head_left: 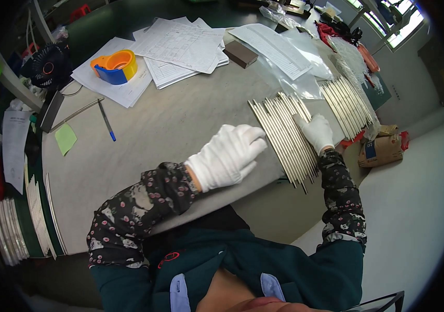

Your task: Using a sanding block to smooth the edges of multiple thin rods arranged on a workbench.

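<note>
Touching, right: white-gloved right hand (319,133) on the right side of the slim silver metal rod row (286,141); grip unclear.
White-gloved left hand (228,157): curled narrow, just beside the row (contents hidden, can't tell).
Handling: light, even pressure keeps rods parallel.
Edge: near ends overhang the grey tabletop (154,132); room leftward.
</note>
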`<state>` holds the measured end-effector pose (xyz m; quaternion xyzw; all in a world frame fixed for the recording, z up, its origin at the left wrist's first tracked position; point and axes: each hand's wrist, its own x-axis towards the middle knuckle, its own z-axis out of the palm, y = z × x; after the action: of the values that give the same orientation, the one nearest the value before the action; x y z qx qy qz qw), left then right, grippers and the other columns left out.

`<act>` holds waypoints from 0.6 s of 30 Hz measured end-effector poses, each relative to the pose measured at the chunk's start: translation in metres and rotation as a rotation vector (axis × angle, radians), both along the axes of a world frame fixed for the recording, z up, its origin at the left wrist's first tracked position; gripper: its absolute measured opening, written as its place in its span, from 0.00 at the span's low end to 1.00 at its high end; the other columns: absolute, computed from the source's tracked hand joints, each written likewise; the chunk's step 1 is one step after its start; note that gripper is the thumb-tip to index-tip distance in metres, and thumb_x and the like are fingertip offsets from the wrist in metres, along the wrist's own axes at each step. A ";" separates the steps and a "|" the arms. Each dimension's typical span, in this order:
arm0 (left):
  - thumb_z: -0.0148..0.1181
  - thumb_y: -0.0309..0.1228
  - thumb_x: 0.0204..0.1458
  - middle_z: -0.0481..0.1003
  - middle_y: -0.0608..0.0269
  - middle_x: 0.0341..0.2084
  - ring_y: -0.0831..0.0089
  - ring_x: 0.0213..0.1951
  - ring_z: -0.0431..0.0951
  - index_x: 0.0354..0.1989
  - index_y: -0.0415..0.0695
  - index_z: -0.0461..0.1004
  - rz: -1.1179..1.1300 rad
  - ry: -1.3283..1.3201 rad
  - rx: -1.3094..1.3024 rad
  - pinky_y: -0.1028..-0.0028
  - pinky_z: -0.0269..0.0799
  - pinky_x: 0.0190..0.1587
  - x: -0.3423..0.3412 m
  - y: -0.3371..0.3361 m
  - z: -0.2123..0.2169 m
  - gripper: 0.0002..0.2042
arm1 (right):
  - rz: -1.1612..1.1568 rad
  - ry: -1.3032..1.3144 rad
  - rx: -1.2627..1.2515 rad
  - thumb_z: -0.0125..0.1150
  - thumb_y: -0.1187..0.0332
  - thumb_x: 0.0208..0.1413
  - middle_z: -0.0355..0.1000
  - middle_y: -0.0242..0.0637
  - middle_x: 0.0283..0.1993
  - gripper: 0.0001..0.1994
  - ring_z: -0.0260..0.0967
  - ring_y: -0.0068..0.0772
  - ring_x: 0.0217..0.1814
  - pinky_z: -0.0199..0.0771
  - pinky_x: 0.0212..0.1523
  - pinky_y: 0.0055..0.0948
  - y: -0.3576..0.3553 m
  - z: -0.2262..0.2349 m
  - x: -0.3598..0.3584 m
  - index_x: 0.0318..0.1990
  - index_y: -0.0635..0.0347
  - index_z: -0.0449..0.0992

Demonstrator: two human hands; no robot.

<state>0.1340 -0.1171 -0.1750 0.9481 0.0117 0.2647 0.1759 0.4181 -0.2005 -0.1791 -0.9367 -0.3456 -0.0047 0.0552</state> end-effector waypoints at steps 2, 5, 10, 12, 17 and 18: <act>0.64 0.38 0.43 0.64 0.51 0.55 0.52 0.58 0.64 0.52 0.40 0.68 -0.011 0.027 0.001 0.58 0.64 0.55 0.020 -0.017 -0.009 0.27 | 0.072 0.018 -0.036 0.55 0.34 0.47 0.73 0.59 0.47 0.41 0.71 0.54 0.53 0.71 0.53 0.42 -0.006 -0.004 -0.029 0.45 0.75 0.73; 0.62 0.47 0.46 0.59 0.46 0.59 0.46 0.63 0.57 0.60 0.40 0.63 0.042 0.123 0.100 0.53 0.55 0.62 0.023 -0.028 -0.023 0.35 | 0.262 -0.035 -0.062 0.54 0.42 0.54 0.73 0.56 0.44 0.32 0.72 0.55 0.49 0.73 0.48 0.45 -0.011 -0.007 -0.074 0.43 0.71 0.71; 0.58 0.54 0.48 0.54 0.43 0.65 0.45 0.66 0.52 0.63 0.41 0.60 0.149 0.270 0.173 0.48 0.46 0.66 -0.047 -0.014 -0.041 0.38 | 0.493 0.151 0.128 0.54 0.50 0.57 0.72 0.61 0.40 0.26 0.72 0.60 0.43 0.72 0.46 0.47 -0.008 -0.008 -0.148 0.41 0.74 0.70; 0.58 0.53 0.47 0.55 0.42 0.64 0.43 0.66 0.53 0.61 0.41 0.62 0.078 0.252 0.188 0.48 0.45 0.66 -0.083 -0.001 -0.042 0.37 | 0.571 0.273 0.168 0.53 0.54 0.58 0.71 0.62 0.38 0.24 0.72 0.61 0.41 0.72 0.44 0.47 -0.004 -0.005 -0.174 0.39 0.76 0.70; 0.41 0.59 0.56 0.56 0.39 0.63 0.39 0.64 0.56 0.63 0.45 0.59 0.036 0.345 0.204 0.43 0.47 0.64 -0.158 0.024 -0.033 0.35 | 0.759 0.478 0.151 0.53 0.59 0.58 0.71 0.61 0.36 0.19 0.72 0.61 0.39 0.73 0.43 0.47 0.006 0.000 -0.223 0.36 0.74 0.69; 0.38 0.60 0.57 0.56 0.39 0.63 0.38 0.63 0.56 0.64 0.45 0.57 0.040 0.394 0.197 0.43 0.47 0.64 -0.168 0.027 -0.028 0.35 | 0.809 0.485 0.154 0.53 0.60 0.57 0.71 0.62 0.37 0.19 0.72 0.61 0.39 0.72 0.44 0.46 0.008 0.002 -0.230 0.36 0.74 0.69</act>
<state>-0.0344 -0.0904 -0.2034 0.9937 0.0387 0.0777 0.0715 0.1883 -0.1927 -0.1774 -0.6943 -0.6584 0.2102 0.2008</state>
